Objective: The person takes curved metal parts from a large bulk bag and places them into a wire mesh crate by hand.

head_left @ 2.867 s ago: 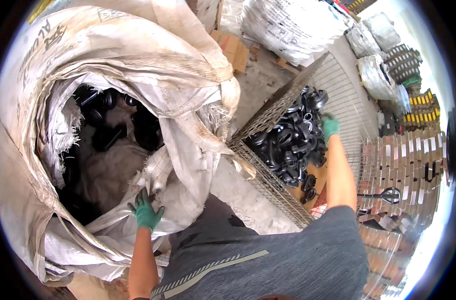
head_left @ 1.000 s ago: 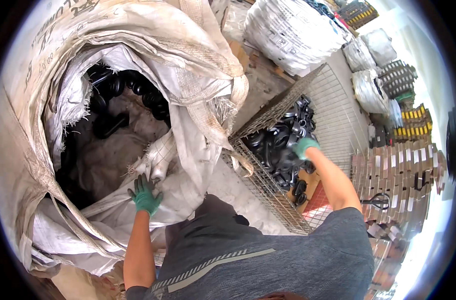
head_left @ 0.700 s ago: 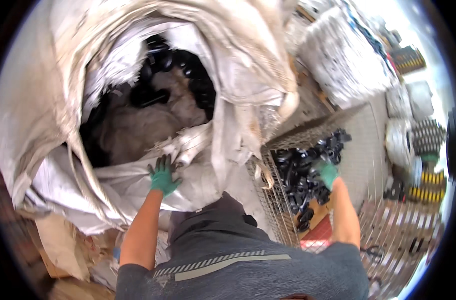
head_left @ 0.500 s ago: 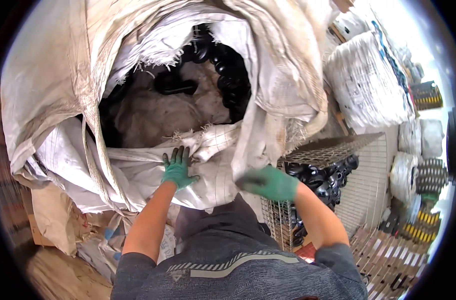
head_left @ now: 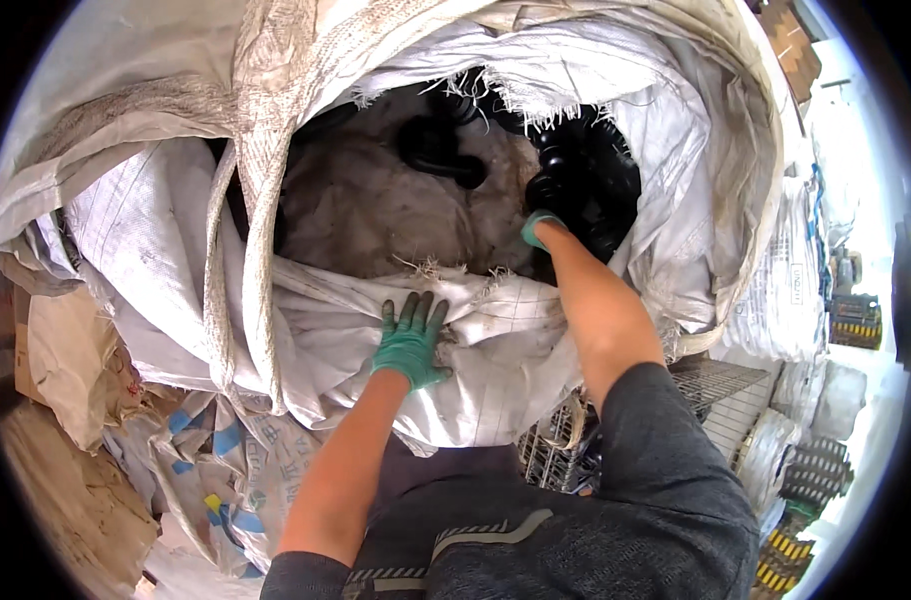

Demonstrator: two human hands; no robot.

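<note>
A large white woven bulk bag (head_left: 495, 395) stands before me with its frayed mouth open. My left hand (head_left: 410, 342), in a green glove with dark fingertips, lies flat on the bag's folded near rim with its fingers spread. Over that rim my right hand (head_left: 541, 228), gloved alike, reaches down inside, beside glossy black ribbed parts (head_left: 558, 178) heaped along the right wall. Its fingers are hidden, so any hold does not show. Toward the back of the bag's dirty inner floor lies a curved black part (head_left: 435, 152).
Thick strap loops (head_left: 260, 310) hang over the bag's left front. A wire mesh basket (head_left: 710, 385) stands low on the right. Crumpled brown paper sacks (head_left: 75, 360) lie at the left, and more white bags (head_left: 775, 285) stand farther right.
My right hand has gone from outside the bag, above the wire basket, into its mouth. My left hand stays on the rim. The view has shifted, with the bag now farther right.
</note>
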